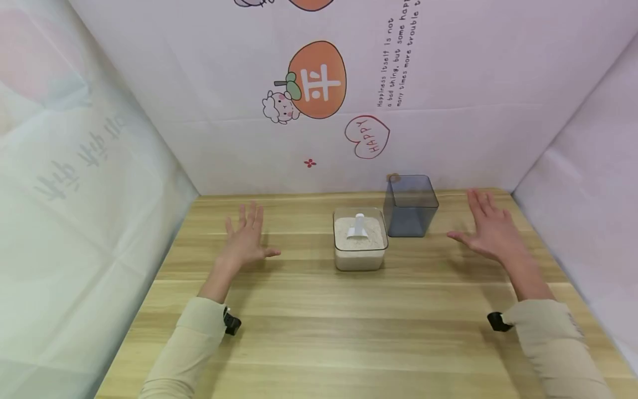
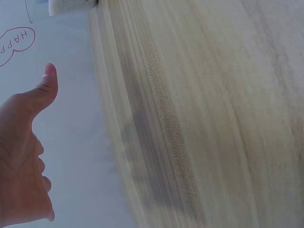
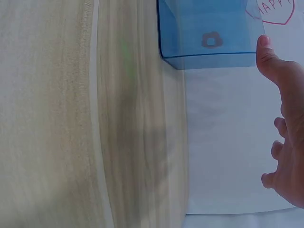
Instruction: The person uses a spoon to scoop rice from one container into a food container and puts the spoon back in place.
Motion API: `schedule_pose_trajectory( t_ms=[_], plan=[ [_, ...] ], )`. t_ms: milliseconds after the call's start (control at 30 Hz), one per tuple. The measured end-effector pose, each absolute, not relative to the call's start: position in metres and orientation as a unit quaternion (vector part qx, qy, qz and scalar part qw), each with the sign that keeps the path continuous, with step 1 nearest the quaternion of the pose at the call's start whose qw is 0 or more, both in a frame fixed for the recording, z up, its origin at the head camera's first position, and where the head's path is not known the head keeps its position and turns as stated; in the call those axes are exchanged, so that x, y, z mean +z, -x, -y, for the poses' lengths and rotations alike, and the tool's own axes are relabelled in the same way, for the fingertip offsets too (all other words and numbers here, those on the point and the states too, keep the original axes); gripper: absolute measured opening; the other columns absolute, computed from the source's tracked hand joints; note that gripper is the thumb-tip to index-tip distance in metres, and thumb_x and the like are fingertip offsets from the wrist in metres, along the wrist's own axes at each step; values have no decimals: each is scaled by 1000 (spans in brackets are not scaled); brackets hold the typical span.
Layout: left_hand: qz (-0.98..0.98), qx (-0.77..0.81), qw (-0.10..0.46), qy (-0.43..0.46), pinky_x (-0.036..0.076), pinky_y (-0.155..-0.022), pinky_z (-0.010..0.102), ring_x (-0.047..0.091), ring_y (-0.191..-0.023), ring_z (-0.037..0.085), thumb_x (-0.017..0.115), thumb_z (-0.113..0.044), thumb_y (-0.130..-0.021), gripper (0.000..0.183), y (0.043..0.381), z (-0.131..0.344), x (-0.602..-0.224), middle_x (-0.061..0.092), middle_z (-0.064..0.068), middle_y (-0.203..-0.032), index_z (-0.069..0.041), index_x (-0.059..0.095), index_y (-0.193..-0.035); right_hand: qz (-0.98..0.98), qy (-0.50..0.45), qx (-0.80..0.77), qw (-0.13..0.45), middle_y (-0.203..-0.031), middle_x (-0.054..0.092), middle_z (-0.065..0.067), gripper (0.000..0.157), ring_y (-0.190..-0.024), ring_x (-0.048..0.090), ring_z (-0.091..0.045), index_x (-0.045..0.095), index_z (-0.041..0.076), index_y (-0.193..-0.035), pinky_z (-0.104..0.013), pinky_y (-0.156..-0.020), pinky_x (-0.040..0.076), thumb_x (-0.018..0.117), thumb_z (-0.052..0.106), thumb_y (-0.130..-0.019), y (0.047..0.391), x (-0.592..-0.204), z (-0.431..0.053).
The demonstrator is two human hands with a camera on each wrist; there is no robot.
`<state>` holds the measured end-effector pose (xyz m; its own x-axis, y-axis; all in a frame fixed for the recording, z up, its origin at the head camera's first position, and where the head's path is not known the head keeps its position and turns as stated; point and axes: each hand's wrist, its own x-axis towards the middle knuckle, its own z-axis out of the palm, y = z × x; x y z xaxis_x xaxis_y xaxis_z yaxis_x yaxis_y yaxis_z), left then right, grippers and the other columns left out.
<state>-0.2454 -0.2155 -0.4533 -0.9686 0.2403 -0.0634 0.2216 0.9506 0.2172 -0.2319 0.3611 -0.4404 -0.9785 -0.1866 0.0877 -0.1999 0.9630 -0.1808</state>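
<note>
A clear square container [image 1: 360, 260] of pale powder stands near the back middle of the table, and a small white scoop [image 1: 359, 228] rests in the powder. Behind it to the right is a bluish see-through square container [image 1: 411, 221], also seen at the top of the right wrist view. My left hand [image 1: 246, 241] hovers over the table, left of the powder container, fingers spread and holding nothing. To the right of the bluish container, my right hand [image 1: 490, 227] is held with its fingers extended, apart from it and holding nothing.
The wooden table [image 1: 319, 327] has a white printed sheet [image 1: 224, 83] hanging behind it, with further white sheets at the left [image 1: 75, 221] and right [image 1: 593, 177] sides. Each wrist wears a small black device, one at the left cuff [image 1: 231, 322] and one at the right [image 1: 499, 321].
</note>
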Motion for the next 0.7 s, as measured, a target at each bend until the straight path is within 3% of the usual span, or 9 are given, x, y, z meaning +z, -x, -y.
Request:
schedule_pose_trajectory(
  t_ms=[200,500,633,700],
  plan=[
    [-986,88,46,-130,-12,-115,71,-27,-150,35,72,-64,-80,127,246,211,-449,-25,8,-165,-8,-10,-160,988,-112,99,48,-167,-7,-18,112,-153,-1,-46,-8,5,-159,-75,-110,17,59,63,-90,231,-432,-361],
    [-963,157,71,-206,-6,-119,68,-20,-153,34,54,-73,-87,120,238,192,-430,-19,15,-166,-3,-13,-158,974,-179,106,89,-165,19,-22,110,-144,30,-49,5,11,-162,-68,-101,38,72,53,-86,228,-386,-324],
    [-955,161,76,-236,-1,-121,65,-13,-155,32,45,-78,-87,118,234,178,-424,-14,16,-167,-2,-12,-158,969,-212,97,77,-162,27,-23,106,-131,47,-51,13,9,-161,-64,-92,47,75,49,-86,229,-366,-297],
    [-952,161,73,-252,2,-122,64,-10,-156,31,45,-75,-90,114,234,169,-422,-12,16,-167,-3,-11,-158,967,-225,98,68,-160,31,-24,101,-114,61,-48,19,8,-160,-61,-89,50,75,48,-86,231,-359,-284]
  ],
)
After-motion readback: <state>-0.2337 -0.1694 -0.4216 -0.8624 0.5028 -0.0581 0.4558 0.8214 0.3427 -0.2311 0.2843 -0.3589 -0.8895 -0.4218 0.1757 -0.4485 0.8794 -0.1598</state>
